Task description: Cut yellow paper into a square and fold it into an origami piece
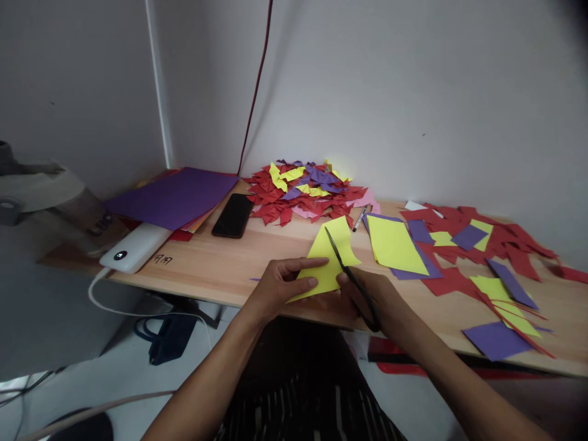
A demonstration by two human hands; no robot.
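A sheet of yellow paper (337,236) is pinched at its left side between the thumb and fingers of my left hand (280,280), near the table's front edge. My right hand (365,294) grips a pair of black-handled scissors (353,278). Their blades point up and away to the left, lying over the yellow paper. The sheet's right edge looks curved beside the blades. Just right of my hands, a yellow sheet (395,244) rests on purple sheets (421,269).
Cut red, yellow and purple pieces form a pile (303,190) by the wall. More scraps (487,239) spread over the right side of the table. A phone (233,215), a white power bank (133,248) with a cable, purple paper (179,195) and a marker (359,219) lie around.
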